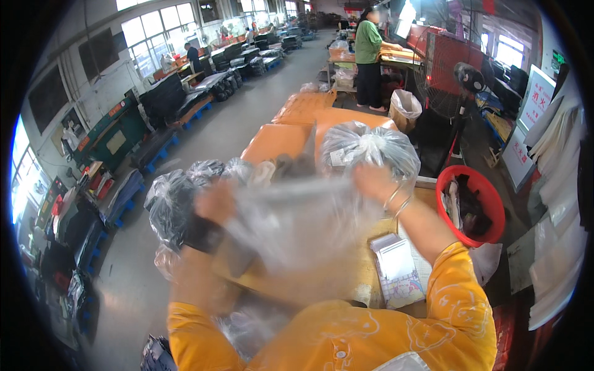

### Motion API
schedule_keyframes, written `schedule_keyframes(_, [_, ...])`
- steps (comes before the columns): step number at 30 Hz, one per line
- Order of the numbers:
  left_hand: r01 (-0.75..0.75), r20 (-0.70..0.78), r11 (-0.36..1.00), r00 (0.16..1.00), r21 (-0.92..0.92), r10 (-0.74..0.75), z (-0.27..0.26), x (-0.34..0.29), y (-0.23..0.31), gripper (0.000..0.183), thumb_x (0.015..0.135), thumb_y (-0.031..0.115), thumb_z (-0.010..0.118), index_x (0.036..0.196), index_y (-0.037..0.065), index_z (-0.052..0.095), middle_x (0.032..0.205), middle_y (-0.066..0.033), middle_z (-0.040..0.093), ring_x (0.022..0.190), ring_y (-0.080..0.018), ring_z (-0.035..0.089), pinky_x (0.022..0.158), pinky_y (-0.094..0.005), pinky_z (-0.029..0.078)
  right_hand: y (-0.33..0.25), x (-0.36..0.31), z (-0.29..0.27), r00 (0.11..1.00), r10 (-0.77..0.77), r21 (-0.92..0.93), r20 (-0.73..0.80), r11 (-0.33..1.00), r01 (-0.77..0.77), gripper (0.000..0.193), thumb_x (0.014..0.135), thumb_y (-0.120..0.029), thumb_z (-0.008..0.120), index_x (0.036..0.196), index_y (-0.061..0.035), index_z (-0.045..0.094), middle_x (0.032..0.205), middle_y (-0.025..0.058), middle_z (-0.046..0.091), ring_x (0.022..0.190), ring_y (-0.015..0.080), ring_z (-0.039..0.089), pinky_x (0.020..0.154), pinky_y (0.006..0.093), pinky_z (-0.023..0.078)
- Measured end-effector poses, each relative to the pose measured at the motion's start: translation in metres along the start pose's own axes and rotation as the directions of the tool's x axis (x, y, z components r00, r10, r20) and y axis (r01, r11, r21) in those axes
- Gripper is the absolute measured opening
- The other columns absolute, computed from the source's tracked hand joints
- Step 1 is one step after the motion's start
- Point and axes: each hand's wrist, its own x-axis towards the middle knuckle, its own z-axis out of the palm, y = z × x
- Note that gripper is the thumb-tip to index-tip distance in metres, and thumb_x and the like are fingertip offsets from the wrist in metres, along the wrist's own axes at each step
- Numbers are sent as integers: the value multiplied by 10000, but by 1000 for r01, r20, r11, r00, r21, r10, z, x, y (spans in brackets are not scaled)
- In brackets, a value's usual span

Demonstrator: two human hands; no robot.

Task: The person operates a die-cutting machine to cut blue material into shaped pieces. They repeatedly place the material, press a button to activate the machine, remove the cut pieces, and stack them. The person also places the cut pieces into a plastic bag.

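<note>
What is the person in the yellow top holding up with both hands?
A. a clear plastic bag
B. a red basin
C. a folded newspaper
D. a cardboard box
A: the left hand and the right hand each grip an upper corner of a see-through plastic bag, stretched between them above the table; the red basin sits untouched to the right.

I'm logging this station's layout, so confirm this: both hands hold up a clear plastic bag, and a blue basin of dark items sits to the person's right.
The colour is wrong: the basin is red, not blue, as the head view shows. The rest stands: left hand and right hand hold up the clear plastic bag.
</note>
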Motion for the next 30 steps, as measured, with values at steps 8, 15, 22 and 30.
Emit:
schedule_keyframes(8, [-296, -525, 954, 820, -50, 227, 1, -34, -20, 338, 800, 53, 561, 1135, 9, 577, 1043, -127, 630, 911, -259, 608, 809, -350, 496, -8, -23, -27, 855, -273, 224, -441, 889, 399, 381, 767, -52, 553, 1140, -45, 629, 1020, 139, 680, 805, 296, 647, 785, 413, 497])
schedule_keyframes(15, [60, 13, 995, 998, -85, -59, 23, -48, -34, 315, 868, 228, 588, 1146, 84, 618, 1039, -117, 655, 855, -210, 623, 801, -313, 485, 15, -21, -26, 999, -39, 419, 4, 907, 34, 410, 757, -108, 580, 1163, -65, 621, 1124, 182, 643, 1060, 339, 604, 959, 383, 459])
schedule_keyframes(22, [-307, -408, 869, 903, -388, 136, 65, -76, 5, 334, 738, -3, 544, 1053, 38, 644, 1038, -167, 651, 971, -330, 611, 837, -413, 496, 0, -53, 45, 909, -329, 532, -257, 737, 417, 495, 697, -73, 520, 1176, -53, 644, 1076, 201, 647, 933, 326, 624, 879, 436, 486])
schedule_keyframes(30, [-98, -250, 391, 898, -915, -362, 54, -45, 0, 375, 721, -57, 621, 1086, 13, 566, 1073, -87, 572, 813, -193, 610, 728, -303, 519, 23, -28, 9, 889, 79, 805, -450, 468, 365, 222, 780, -91, 591, 984, -19, 644, 979, 145, 660, 988, 227, 619, 857, 325, 489])
